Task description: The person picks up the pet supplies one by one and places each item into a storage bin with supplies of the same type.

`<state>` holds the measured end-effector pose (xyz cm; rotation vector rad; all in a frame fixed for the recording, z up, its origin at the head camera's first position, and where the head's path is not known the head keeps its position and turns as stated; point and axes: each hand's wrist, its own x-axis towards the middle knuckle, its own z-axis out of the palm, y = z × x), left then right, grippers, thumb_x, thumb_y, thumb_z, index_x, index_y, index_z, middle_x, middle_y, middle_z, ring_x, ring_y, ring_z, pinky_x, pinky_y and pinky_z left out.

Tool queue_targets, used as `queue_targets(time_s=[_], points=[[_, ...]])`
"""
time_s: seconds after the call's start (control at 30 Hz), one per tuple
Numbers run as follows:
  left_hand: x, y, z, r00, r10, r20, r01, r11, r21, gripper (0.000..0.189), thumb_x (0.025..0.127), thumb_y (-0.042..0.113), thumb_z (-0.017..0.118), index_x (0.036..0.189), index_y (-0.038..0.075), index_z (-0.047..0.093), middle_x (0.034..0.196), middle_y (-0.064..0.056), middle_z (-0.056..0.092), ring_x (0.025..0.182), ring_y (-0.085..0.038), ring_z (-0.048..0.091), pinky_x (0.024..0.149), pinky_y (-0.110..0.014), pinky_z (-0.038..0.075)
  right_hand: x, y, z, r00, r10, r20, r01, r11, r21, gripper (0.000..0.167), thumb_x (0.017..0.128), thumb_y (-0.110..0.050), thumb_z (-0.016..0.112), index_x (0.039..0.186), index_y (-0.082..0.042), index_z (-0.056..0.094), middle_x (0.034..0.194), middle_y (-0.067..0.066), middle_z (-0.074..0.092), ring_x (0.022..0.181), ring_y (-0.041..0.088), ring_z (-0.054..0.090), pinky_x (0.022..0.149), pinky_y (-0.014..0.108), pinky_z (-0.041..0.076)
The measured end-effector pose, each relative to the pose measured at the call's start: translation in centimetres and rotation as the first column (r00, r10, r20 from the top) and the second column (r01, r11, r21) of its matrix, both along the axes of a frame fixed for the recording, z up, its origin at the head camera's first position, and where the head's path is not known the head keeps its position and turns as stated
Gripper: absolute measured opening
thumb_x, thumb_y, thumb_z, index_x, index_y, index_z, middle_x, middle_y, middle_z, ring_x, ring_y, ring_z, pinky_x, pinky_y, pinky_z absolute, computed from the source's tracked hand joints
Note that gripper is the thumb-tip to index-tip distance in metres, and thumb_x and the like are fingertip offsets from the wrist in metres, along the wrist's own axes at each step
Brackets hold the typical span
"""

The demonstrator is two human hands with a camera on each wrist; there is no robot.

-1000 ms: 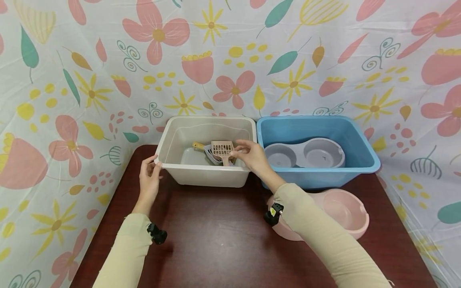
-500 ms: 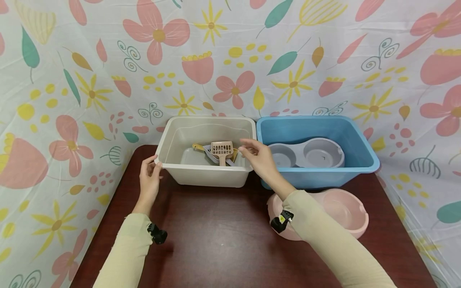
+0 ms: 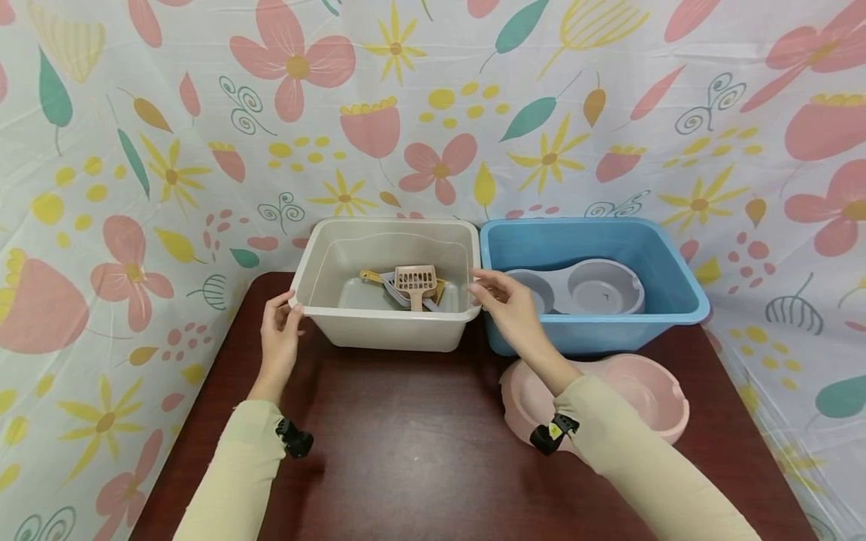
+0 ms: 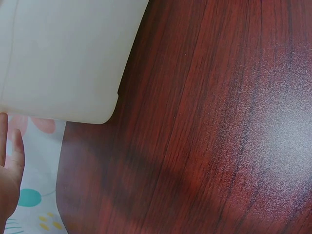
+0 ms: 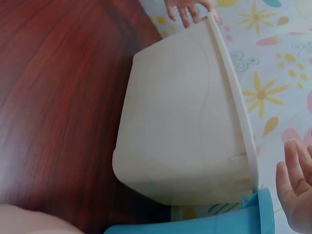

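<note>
A pink-tan scoop (image 3: 416,289) lies in the cream tub (image 3: 386,333), toward four o'clock.
The left hand (image 3: 280,334) touches the tub's eight o'clock corner; I can't tell if its grip pinches. The right hand's (image 3: 510,306) grip is loose, holding nothing, near four o'clock.

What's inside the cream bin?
A beige slotted scoop lies over a grey piece and yellow parts. The scoop covers much of them, so whether the yellow parts join is hidden; the front rim hides the nearest interior.
</note>
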<state>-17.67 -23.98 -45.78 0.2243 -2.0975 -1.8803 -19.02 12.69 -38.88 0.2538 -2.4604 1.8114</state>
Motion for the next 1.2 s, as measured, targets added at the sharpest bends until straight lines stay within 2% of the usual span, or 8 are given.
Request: queue_targets(time_s=[0.17, 0.3, 0.53, 0.67, 0.83, 1.07, 1.2], points=[[-0.9, -0.8, -1.9, 1.0, 0.019, 0.007, -0.019, 1.0, -0.003, 0.038, 0.104, 0.017, 0.052, 0.14, 0.006, 0.046, 0.109, -0.001, 0.055, 0.098, -0.014, 0.055, 0.073, -0.022, 0.048, 0.5, 1.3, -0.1, 1.0, 0.002, -0.003, -0.002, 1.0, 0.03, 0.041, 0.098, -0.028, 0.064, 0.133, -0.007, 0.061, 0.112, 0.013, 0.067, 0.092, 0.026, 0.066, 0.08, 0.028, 0.052], [-1.1, -0.9, -2.3, 1.0, 0.028, 0.001, -0.028, 0.999, -0.024, 0.037, 0.104, 0.021, 0.052, 0.139, 0.008, 0.047, 0.11, -0.002, 0.055, 0.102, -0.022, 0.055, 0.072, -0.021, 0.047, 0.9, 2.4, -0.3, 1.0, -0.001, 0.005, 0.001, 1.0, 0.02, 0.044, 0.098, -0.031, 0.065, 0.135, -0.007, 0.061, 0.113, 0.013, 0.066, 0.093, 0.023, 0.066, 0.082, 0.026, 0.053], [-1.1, -0.9, -2.4, 1.0, 0.017, -0.007, -0.018, 0.999, -0.036, 0.038, 0.105, 0.023, 0.051, 0.139, 0.009, 0.046, 0.112, -0.003, 0.055, 0.099, -0.015, 0.054, 0.072, -0.021, 0.047, 1.6, 4.3, -0.5, 1.0, -0.009, 0.015, 0.009, 1.0, -0.004, 0.042, 0.098, -0.03, 0.064, 0.134, -0.007, 0.06, 0.115, 0.014, 0.065, 0.095, 0.024, 0.066, 0.085, 0.027, 0.054], [-1.0, -0.8, -2.3, 1.0, 0.012, -0.008, -0.012, 0.999, -0.035, 0.038, 0.105, 0.023, 0.051, 0.14, 0.008, 0.046, 0.113, -0.005, 0.055, 0.097, -0.011, 0.054, 0.073, -0.021, 0.047, 1.8, 5.4, -0.5, 1.0, -0.031, 0.005, 0.03, 0.998, 0.051, 0.042, 0.099, -0.033, 0.063, 0.134, -0.01, 0.061, 0.114, 0.015, 0.066, 0.093, 0.022, 0.066, 0.083, 0.026, 0.053], [-1.0, -0.8, -2.1, 1.0, 0.023, -0.001, -0.023, 0.999, -0.034, 0.037, 0.105, 0.021, 0.051, 0.139, 0.008, 0.046, 0.111, -0.004, 0.055, 0.097, -0.012, 0.055, 0.072, -0.021, 0.047, 2.3, 6.8, -0.4, 0.998, -0.058, 0.007, 0.057, 0.994, 0.096, 0.046, 0.098, -0.039, 0.062, 0.135, -0.012, 0.06, 0.115, 0.014, 0.066, 0.094, 0.018, 0.066, 0.082, 0.027, 0.053], [-1.1, -0.8, -2.3, 1.0, 0.019, 0.004, -0.019, 0.999, -0.026, 0.037, 0.105, 0.021, 0.051, 0.14, 0.009, 0.046, 0.112, -0.004, 0.055, 0.102, -0.021, 0.055, 0.072, -0.021, 0.047, 3.0, 8.8, -0.5, 0.995, -0.088, -0.038, 0.092, 0.985, 0.147, 0.045, 0.1, -0.038, 0.059, 0.136, -0.012, 0.06, 0.112, 0.009, 0.068, 0.093, 0.022, 0.066, 0.082, 0.027, 0.053], [-1.1, -0.8, -2.4, 1.0, 0.017, -0.002, -0.017, 0.999, -0.037, 0.037, 0.105, 0.022, 0.051, 0.139, 0.009, 0.046, 0.11, -0.001, 0.055, 0.097, -0.013, 0.054, 0.072, -0.021, 0.047, 3.3, 9.9, -0.5, 0.993, -0.109, -0.051, 0.116, 0.98, 0.162, 0.043, 0.1, -0.035, 0.059, 0.136, -0.011, 0.06, 0.11, 0.007, 0.069, 0.091, 0.019, 0.066, 0.081, 0.024, 0.053]])
